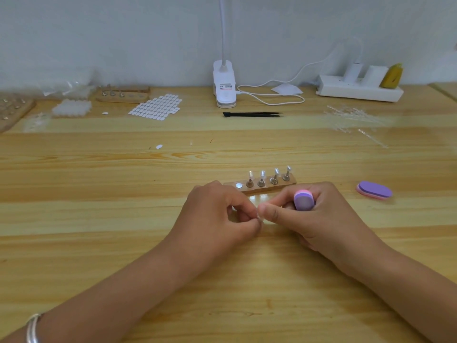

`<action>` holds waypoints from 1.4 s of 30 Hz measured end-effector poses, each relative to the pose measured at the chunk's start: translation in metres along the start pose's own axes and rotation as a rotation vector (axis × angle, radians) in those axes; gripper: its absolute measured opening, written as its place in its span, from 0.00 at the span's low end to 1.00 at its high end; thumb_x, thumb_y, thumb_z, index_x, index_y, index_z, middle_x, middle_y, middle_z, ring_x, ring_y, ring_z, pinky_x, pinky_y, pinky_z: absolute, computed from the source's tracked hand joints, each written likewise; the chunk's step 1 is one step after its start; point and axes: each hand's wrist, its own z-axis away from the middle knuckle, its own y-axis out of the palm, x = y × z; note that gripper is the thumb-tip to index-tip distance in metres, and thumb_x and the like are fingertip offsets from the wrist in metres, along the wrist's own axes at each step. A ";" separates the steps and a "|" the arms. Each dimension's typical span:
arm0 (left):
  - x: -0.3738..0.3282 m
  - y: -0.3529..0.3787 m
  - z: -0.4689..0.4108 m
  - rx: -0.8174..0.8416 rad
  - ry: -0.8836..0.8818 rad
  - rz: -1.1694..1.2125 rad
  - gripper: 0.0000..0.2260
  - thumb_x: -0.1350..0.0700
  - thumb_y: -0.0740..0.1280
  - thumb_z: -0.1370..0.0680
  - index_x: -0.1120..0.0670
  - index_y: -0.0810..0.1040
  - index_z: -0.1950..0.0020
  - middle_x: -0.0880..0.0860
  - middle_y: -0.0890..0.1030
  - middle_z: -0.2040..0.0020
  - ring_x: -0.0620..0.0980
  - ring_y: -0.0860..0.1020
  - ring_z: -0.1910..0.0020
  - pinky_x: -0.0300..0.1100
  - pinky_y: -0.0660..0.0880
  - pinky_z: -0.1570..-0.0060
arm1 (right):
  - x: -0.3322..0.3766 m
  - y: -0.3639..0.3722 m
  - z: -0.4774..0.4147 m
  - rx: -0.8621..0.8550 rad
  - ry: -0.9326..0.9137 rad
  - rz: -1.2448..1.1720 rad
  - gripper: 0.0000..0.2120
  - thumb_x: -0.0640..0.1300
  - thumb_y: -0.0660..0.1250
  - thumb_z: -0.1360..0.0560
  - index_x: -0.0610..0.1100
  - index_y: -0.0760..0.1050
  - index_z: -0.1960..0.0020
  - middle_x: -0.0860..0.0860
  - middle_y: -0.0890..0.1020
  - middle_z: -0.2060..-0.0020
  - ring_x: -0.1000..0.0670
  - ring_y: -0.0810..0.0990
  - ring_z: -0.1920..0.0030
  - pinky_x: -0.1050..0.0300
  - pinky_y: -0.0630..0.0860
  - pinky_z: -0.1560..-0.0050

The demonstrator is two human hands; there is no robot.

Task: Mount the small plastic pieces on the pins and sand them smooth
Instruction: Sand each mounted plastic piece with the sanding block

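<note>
A small plastic piece [260,217] is pinched between left hand [220,216] and right hand [321,219], just before the pin block [267,188]. The sanding block [304,201] is gripped in the right hand's curled fingers, ready for use, and the leftmost seat [239,185] is bare, presumably awaiting it.

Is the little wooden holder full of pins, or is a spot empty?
One spot is empty. The wooden holder carries four pins; its left end shows only a bare round metal disc.
</note>
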 end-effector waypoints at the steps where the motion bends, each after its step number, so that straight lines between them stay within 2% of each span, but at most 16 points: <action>1: 0.000 0.000 0.000 0.000 -0.001 -0.002 0.03 0.53 0.77 0.34 0.46 0.85 0.65 0.39 0.80 0.68 0.41 0.74 0.62 0.31 0.65 0.63 | 0.000 0.000 -0.001 -0.004 -0.003 0.015 0.07 0.41 0.77 0.28 0.37 0.84 0.61 0.60 0.74 0.80 0.61 0.71 0.79 0.73 0.64 0.77; 5: 0.003 0.001 -0.001 -0.017 -0.002 -0.011 0.04 0.53 0.78 0.34 0.45 0.85 0.65 0.39 0.81 0.68 0.40 0.74 0.62 0.30 0.65 0.64 | 0.002 0.004 -0.001 -0.013 -0.081 0.190 0.09 0.46 0.76 0.28 0.46 0.83 0.66 0.54 0.81 0.73 0.60 0.74 0.71 0.70 0.67 0.69; 8: 0.002 0.000 0.000 -0.014 0.001 0.000 0.04 0.53 0.78 0.34 0.45 0.85 0.65 0.39 0.81 0.69 0.41 0.75 0.63 0.29 0.65 0.65 | 0.002 0.004 0.001 -0.023 -0.128 0.299 0.09 0.48 0.74 0.27 0.50 0.81 0.66 0.58 0.82 0.69 0.62 0.76 0.67 0.70 0.70 0.64; 14: 0.000 -0.001 0.001 -0.005 -0.003 -0.022 0.04 0.53 0.78 0.33 0.45 0.85 0.64 0.38 0.81 0.67 0.42 0.74 0.62 0.32 0.65 0.63 | 0.001 0.003 0.001 -0.039 -0.130 0.246 0.08 0.47 0.75 0.28 0.48 0.84 0.65 0.58 0.81 0.72 0.62 0.76 0.69 0.71 0.69 0.66; 18: -0.002 -0.002 0.003 0.006 0.015 -0.013 0.04 0.51 0.78 0.32 0.43 0.84 0.62 0.37 0.81 0.63 0.42 0.74 0.58 0.40 0.65 0.56 | -0.002 -0.009 0.001 -0.041 -0.126 0.100 0.06 0.45 0.74 0.25 0.45 0.85 0.59 0.61 0.74 0.78 0.60 0.73 0.77 0.73 0.66 0.73; 21: -0.003 -0.004 0.006 -0.015 0.035 -0.043 0.06 0.47 0.77 0.33 0.42 0.84 0.57 0.37 0.81 0.60 0.42 0.75 0.57 0.43 0.69 0.51 | -0.001 -0.012 0.003 0.048 -0.207 0.213 0.01 0.41 0.76 0.28 0.47 0.85 0.57 0.65 0.74 0.77 0.63 0.75 0.74 0.76 0.66 0.69; 24: -0.005 -0.007 0.011 -0.081 0.074 -0.089 0.11 0.45 0.73 0.36 0.41 0.83 0.53 0.36 0.82 0.59 0.41 0.77 0.58 0.37 0.67 0.49 | -0.002 -0.011 0.004 0.053 -0.250 0.275 0.05 0.42 0.79 0.31 0.48 0.86 0.56 0.69 0.75 0.75 0.66 0.77 0.69 0.77 0.67 0.66; 27: -0.009 -0.006 0.012 -0.147 0.115 -0.103 0.07 0.46 0.74 0.35 0.43 0.84 0.58 0.37 0.81 0.64 0.41 0.77 0.61 0.37 0.68 0.52 | -0.003 -0.012 0.003 0.044 -0.263 0.284 0.05 0.41 0.78 0.30 0.48 0.86 0.55 0.69 0.75 0.75 0.65 0.77 0.69 0.76 0.67 0.66; 30: -0.010 -0.004 0.011 -0.153 0.129 -0.088 0.04 0.46 0.74 0.33 0.44 0.85 0.61 0.37 0.81 0.65 0.42 0.77 0.64 0.44 0.71 0.50 | -0.004 -0.010 0.002 0.052 -0.290 0.292 0.04 0.40 0.78 0.30 0.46 0.86 0.56 0.69 0.75 0.76 0.64 0.77 0.70 0.75 0.68 0.65; 32: -0.009 -0.003 0.010 -0.147 0.120 -0.051 0.04 0.47 0.74 0.33 0.45 0.85 0.63 0.39 0.82 0.65 0.43 0.77 0.64 0.47 0.72 0.50 | -0.004 -0.009 0.003 0.069 -0.283 0.282 0.03 0.41 0.78 0.30 0.48 0.85 0.59 0.67 0.75 0.76 0.61 0.77 0.69 0.73 0.69 0.63; 34: -0.009 -0.002 0.009 -0.133 0.100 0.007 0.03 0.49 0.75 0.33 0.47 0.85 0.65 0.41 0.82 0.66 0.44 0.77 0.64 0.47 0.73 0.53 | -0.004 -0.009 0.002 0.070 -0.263 0.287 0.07 0.42 0.78 0.30 0.52 0.83 0.62 0.63 0.79 0.73 0.57 0.78 0.67 0.71 0.70 0.63; 36: -0.008 -0.001 0.006 -0.103 0.079 0.064 0.06 0.55 0.78 0.32 0.49 0.83 0.67 0.44 0.81 0.67 0.46 0.77 0.63 0.47 0.74 0.57 | -0.002 -0.009 0.000 0.066 -0.244 0.310 0.08 0.43 0.78 0.30 0.52 0.82 0.64 0.59 0.82 0.69 0.57 0.78 0.67 0.70 0.70 0.64; 39: -0.005 -0.003 0.002 -0.056 0.097 0.082 0.11 0.60 0.78 0.32 0.48 0.80 0.69 0.47 0.80 0.67 0.47 0.78 0.62 0.47 0.74 0.58 | 0.000 -0.010 -0.004 0.114 -0.243 0.360 0.11 0.41 0.78 0.29 0.53 0.81 0.66 0.62 0.76 0.75 0.60 0.72 0.71 0.71 0.67 0.68; 42: -0.001 -0.002 0.001 -0.031 0.130 0.094 0.07 0.56 0.74 0.33 0.48 0.79 0.68 0.48 0.79 0.66 0.48 0.77 0.62 0.49 0.73 0.60 | 0.002 -0.011 -0.008 0.157 -0.215 0.381 0.10 0.41 0.77 0.28 0.51 0.81 0.65 0.61 0.71 0.78 0.59 0.68 0.73 0.69 0.65 0.70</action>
